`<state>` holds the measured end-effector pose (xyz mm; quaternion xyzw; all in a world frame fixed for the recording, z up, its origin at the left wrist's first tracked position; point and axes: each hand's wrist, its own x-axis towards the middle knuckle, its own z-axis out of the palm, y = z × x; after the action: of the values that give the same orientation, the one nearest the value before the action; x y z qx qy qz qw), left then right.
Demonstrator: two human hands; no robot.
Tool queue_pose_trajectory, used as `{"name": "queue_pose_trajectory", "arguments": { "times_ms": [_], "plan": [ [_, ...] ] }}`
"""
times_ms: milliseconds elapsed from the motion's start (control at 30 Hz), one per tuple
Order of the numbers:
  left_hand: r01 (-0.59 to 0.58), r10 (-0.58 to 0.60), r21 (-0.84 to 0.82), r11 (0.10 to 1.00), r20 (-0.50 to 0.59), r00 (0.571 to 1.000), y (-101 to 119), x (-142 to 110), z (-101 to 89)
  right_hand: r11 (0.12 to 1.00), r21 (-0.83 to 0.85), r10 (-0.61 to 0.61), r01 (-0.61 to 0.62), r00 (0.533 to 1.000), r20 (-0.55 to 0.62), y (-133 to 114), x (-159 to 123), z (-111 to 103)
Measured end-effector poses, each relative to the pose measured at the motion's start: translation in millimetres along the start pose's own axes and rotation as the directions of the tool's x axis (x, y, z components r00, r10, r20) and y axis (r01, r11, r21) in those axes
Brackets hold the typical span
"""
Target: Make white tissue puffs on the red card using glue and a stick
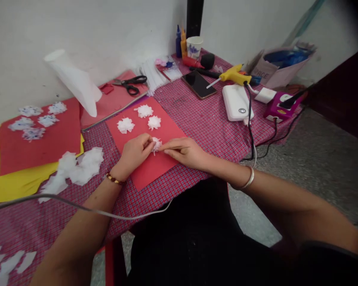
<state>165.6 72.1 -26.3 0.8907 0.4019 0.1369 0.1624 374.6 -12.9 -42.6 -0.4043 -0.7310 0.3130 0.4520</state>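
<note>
A red paper sheet (146,176) lies before me with several white frilly paper flowers, among them one flower (144,111) near its far edge. Another white paper flower (156,143) sits between my hands, partly covered by fingers. My left hand (137,150) is closed, thumb and fingertips pinching that flower's left edge. From the other side comes my right hand (189,153), its fingers pressed together around what looks like a thin brown stick (179,148). The fingertips of this hand reach the flower's right edge.
To the left, blue-speckled paper flowers (32,134) rest on another red sheet (47,157), near white crumpled pieces (82,167). Scissors (131,83), a phone (198,84), a yellow glue gun (234,74) and a white power bank (237,103) lie farther back. A cable (107,214) crosses the foreground.
</note>
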Motion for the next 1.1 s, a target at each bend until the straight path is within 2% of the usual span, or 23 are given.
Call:
{"name": "queue_pose_trajectory", "arguments": {
  "times_ms": [133, 233, 333, 667, 767, 833, 900, 933, 1000, 1100],
  "plan": [
    [-0.011, 0.011, 0.010, 1.000, -0.008, 1.000, 0.7, -0.4, 0.0, 0.944, -0.275, -0.151, 0.184, 0.979, 0.135, -1.8, -1.9, -0.6],
    [-0.019, 0.019, 0.003, 1.000, -0.018, 1.000, 0.8, -0.8, 0.3, 0.859, -0.425, -0.177, 0.286, 0.944, 0.277, -5.7, -5.7, -0.6],
    [-0.023, 0.023, 0.004, 1.000, -0.019, 1.000, 0.7, -0.3, 0.5, 0.797, -0.484, -0.176, 0.360, 0.906, 0.384, -7.4, -8.4, 1.7],
    [-0.011, 0.011, 0.003, 1.000, -0.004, 1.000, 1.7, 2.7, -0.4, 0.751, -0.558, -0.134, 0.353, 0.909, 0.395, -7.2, -4.2, 7.9],
    [-0.009, 0.010, 0.016, 1.000, -0.010, 1.000, 0.4, 2.9, 0.7, 0.830, -0.468, -0.182, 0.303, 0.941, 0.285, -6.5, -4.8, 4.7],
    [-0.012, 0.012, 0.021, 1.000, -0.013, 1.000, -0.3, 3.1, 1.4, 0.931, -0.307, -0.176, 0.198, 0.979, 0.100, -5.6, -5.3, 1.8],
    [-0.011, 0.012, 0.025, 1.000, -0.016, 1.000, -0.3, 3.2, 1.7, 0.994, -0.090, -0.076, 0.069, 0.994, -0.077, -4.7, -4.7, -1.6],
    [-0.010, 0.011, 0.027, 1.000, -0.018, 1.000, 0.0, 3.2, 1.7, 1.000, 0.011, -0.006, 0.008, 0.992, -0.129, -4.3, -4.0, -3.3],
    [-0.006, 0.007, 0.028, 1.000, -0.023, 1.000, 1.0, 2.9, 1.3, 0.986, 0.147, 0.106, -0.082, 0.981, -0.160, -3.9, -1.9, -6.2],
    [-0.006, 0.006, 0.027, 1.000, -0.022, 1.000, 2.2, 2.2, 0.5, 0.980, 0.166, 0.132, -0.111, 0.984, -0.121, -5.0, 0.4, -7.8]
  ]
}}
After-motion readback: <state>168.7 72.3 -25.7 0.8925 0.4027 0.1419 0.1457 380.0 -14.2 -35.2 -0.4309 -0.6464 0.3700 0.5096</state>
